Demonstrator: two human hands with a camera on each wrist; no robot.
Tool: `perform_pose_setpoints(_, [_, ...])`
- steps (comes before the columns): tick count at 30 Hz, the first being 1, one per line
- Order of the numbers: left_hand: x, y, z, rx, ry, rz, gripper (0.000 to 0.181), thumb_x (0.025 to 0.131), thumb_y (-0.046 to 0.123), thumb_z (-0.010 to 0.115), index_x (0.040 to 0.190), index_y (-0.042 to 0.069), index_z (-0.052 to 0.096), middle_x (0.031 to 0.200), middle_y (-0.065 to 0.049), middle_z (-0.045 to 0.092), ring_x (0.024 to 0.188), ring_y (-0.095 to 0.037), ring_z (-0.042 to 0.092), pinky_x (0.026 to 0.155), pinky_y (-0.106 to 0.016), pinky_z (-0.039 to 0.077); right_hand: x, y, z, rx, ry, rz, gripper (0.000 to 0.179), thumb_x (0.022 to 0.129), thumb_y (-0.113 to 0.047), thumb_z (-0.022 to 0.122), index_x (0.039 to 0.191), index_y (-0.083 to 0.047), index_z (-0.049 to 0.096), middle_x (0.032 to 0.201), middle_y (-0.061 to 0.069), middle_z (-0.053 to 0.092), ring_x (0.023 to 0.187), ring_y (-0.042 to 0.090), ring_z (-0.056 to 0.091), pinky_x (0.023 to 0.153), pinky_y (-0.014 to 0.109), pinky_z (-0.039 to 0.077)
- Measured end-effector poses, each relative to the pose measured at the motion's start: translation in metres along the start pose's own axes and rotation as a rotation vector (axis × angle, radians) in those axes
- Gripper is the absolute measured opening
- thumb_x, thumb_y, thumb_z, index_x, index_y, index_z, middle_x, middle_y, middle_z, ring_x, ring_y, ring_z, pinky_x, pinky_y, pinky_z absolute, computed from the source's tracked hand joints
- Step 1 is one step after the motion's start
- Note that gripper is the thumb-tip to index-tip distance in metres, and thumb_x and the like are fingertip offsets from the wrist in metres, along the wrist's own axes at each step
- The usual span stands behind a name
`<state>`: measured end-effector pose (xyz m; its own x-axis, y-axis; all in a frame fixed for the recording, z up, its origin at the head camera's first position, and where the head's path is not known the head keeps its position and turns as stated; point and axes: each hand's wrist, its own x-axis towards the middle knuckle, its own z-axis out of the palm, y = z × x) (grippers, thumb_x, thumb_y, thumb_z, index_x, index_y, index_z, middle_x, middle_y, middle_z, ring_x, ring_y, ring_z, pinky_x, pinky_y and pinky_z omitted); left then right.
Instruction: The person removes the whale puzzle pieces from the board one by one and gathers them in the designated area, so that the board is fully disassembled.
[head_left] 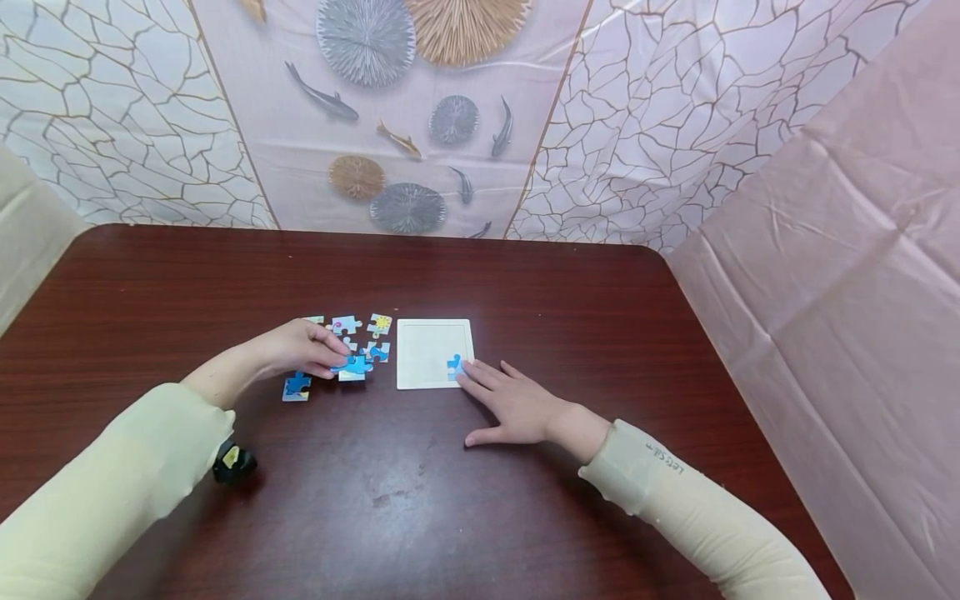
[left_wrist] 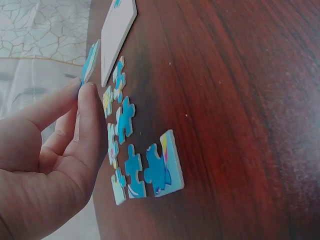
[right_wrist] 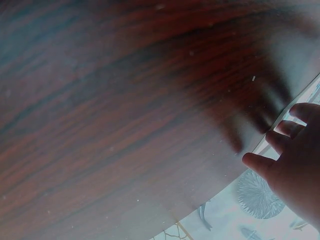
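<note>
Between thumb and fingers, my left hand (head_left: 303, 348) pinches a blue jigsaw piece (left_wrist: 90, 62), raised above the loose pieces. Several of these lie beside and below it, among them a sun piece (head_left: 381, 323) and a blue corner piece (left_wrist: 166, 165) with a pink and yellow mark. To their right is a square white puzzle tray (head_left: 423, 323) with a raised border. One blue piece (head_left: 453, 367) sits in its lower right corner. My right hand (head_left: 517, 408) spreads its fingers flat, fingertips at that corner and partly covering the piece; the right wrist view shows the fingers dimly.
A dark reddish wooden table (head_left: 570, 333) carries everything. Patterned cloth (head_left: 630, 125) hangs behind its far edge, and plain pinkish cloth (head_left: 847, 250) borders the right side. A small black object (head_left: 234, 463) is at the left sleeve cuff.
</note>
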<state>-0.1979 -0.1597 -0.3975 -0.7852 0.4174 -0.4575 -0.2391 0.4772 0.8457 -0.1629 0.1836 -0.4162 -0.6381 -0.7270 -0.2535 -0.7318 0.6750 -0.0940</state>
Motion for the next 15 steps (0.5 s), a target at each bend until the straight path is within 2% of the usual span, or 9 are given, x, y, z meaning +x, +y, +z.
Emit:
perform_pose_setpoints(7, [-0.004, -0.01, -0.003, 0.025, -0.005, -0.016, 0.038, 0.09, 0.01, 0.061, 0.118, -0.014, 0.055, 0.124, -0.026, 0.057, 0.077, -0.008, 0.066, 0.079, -0.03, 0.057, 0.001, 0.0, 0.001, 0.004, -0.007, 0.003, 0.088, 0.084, -0.067, 0.049, 0.149, -0.013, 0.024, 0.157, 0.007, 0.018, 0.145, 0.021, 0.017, 0.115, 0.053, 0.02])
perform_pose_setpoints(15, [-0.006, -0.013, -0.003, 0.056, 0.012, -0.034, 0.036, 0.089, 0.01, 0.061, 0.117, -0.013, 0.057, 0.12, -0.026, 0.059, 0.077, -0.009, 0.067, 0.077, -0.031, 0.058, 0.001, 0.001, 0.001, 0.008, -0.003, -0.001, 0.088, 0.084, -0.066, 0.049, 0.149, -0.012, 0.025, 0.157, 0.007, 0.018, 0.145, 0.022, 0.017, 0.115, 0.054, 0.021])
